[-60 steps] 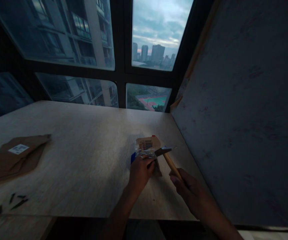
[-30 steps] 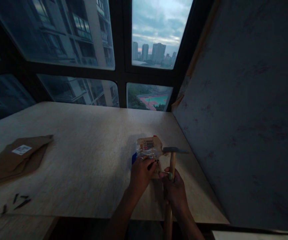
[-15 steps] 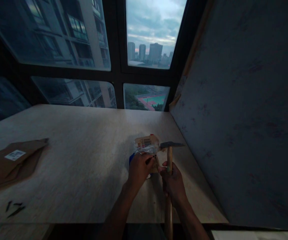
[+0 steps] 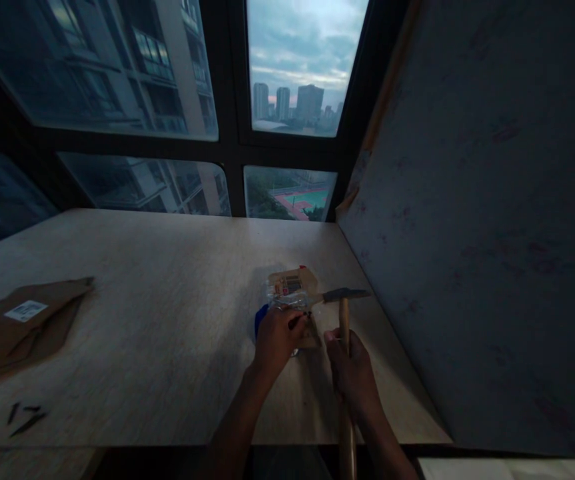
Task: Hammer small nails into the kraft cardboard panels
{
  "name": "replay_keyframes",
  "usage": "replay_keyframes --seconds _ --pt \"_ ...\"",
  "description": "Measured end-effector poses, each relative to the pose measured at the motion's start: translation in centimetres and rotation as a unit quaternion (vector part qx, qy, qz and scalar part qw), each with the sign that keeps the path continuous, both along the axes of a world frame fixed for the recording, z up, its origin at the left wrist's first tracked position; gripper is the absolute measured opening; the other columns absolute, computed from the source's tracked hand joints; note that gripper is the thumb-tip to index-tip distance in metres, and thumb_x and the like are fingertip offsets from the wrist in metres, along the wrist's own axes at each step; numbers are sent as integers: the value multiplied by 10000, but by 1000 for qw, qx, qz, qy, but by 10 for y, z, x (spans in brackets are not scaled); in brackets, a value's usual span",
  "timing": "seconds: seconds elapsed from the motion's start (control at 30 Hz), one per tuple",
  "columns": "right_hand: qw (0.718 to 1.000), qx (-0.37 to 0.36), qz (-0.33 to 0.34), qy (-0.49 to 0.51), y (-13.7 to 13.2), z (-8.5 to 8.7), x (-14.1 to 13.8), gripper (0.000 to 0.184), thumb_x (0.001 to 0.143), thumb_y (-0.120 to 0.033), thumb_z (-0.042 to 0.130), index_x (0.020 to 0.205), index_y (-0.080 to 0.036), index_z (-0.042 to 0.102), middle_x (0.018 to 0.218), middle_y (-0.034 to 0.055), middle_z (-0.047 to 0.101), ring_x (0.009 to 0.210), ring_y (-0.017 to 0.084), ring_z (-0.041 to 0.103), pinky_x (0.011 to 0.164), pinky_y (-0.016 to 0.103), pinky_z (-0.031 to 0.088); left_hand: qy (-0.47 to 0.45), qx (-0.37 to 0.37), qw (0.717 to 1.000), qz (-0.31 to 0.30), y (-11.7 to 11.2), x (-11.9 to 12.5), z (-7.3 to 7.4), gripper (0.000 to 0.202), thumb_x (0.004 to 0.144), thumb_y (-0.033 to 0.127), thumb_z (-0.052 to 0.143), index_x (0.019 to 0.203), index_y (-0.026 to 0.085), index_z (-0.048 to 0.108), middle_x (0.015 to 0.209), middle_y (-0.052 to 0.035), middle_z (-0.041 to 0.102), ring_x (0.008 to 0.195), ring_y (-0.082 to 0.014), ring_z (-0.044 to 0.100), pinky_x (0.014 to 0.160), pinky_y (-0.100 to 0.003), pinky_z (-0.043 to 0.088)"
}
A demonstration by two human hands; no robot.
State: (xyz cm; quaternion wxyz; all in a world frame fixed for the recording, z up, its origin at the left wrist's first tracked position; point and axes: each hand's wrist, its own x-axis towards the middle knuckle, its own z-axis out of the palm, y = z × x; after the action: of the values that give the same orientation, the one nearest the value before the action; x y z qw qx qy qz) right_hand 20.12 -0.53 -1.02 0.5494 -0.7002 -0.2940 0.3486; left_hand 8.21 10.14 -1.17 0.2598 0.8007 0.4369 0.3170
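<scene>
My right hand (image 4: 353, 367) is wrapped round the wooden handle of a hammer (image 4: 344, 333). Its dark metal head (image 4: 346, 293) is at the top, with the long handle running down past the table's front edge. To the left, my left hand (image 4: 278, 333) is in a pinch over a brown cardboard and clear plastic package (image 4: 287, 283). Small dark bits show at its fingertips, too small to name. Part of something blue (image 4: 260, 319) sticks out beside the left hand, which hides the rest. The two hands are apart.
A flat brown paper packet (image 4: 42, 317) with a white label lies at the left of the pale table (image 4: 167, 300). Several small dark pieces (image 4: 27, 421) lie near the front left edge. A papered wall (image 4: 467, 233) bounds the right side, windows the back.
My right hand has moved slightly right with the hammer, its thumb coming away from the cardboard by the left hand. The left hand stays in its pinch at the package.
</scene>
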Motion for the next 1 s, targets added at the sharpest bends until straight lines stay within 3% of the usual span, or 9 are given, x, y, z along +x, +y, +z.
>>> replay_keyframes --seconds 0.1,0.3,0.57,0.67,0.8,1.0 --pt "998 3 27 -51 -11 17 8 410 860 -614 542 889 -207 574 574 -53 483 446 114 419 409 232 308 17 7 1000 3 -1 0 -1 126 864 184 653 864 212 776 874 -48 752 835 -211 684 763 -329 510" --pt "963 -36 215 -158 -26 55 14 414 947 -595 426 924 -209 574 679 -23 537 621 151 514 554 247 349 29 2 1000 3 -3 1 2 145 873 187 644 928 205 776 954 -64 748 913 -222 672 827 -340 505" --pt "943 -96 248 -200 -25 42 20 361 964 -538 362 891 -223 524 659 -22 541 608 171 534 572 266 339 20 -11 1000 -1 -3 1 4 151 857 163 646 879 224 782 886 -45 742 864 -197 668 777 -301 486" --pt "943 -87 247 -205 -28 47 23 385 966 -564 350 893 -230 526 657 -30 515 611 169 519 568 262 341 26 -12 1000 1 -3 1 5 148 863 168 640 863 213 781 895 -52 741 862 -195 665 779 -300 479" --pt "936 -84 261 -221 -24 51 23 361 966 -540 353 957 -226 531 764 7 610 704 192 591 620 274 367 41 -11 999 -7 -4 1 7 158 867 165 636 809 211 777 866 -44 729 837 -179 654 770 -287 471" --pt "926 -105 272 -238 -18 53 28 316 948 -500 346 885 -228 493 689 2 582 613 183 574 572 276 347 41 -4 999 -15 -5 1 6 154 872 171 638 872 216 785 875 -44 730 854 -182 653 775 -288 475"
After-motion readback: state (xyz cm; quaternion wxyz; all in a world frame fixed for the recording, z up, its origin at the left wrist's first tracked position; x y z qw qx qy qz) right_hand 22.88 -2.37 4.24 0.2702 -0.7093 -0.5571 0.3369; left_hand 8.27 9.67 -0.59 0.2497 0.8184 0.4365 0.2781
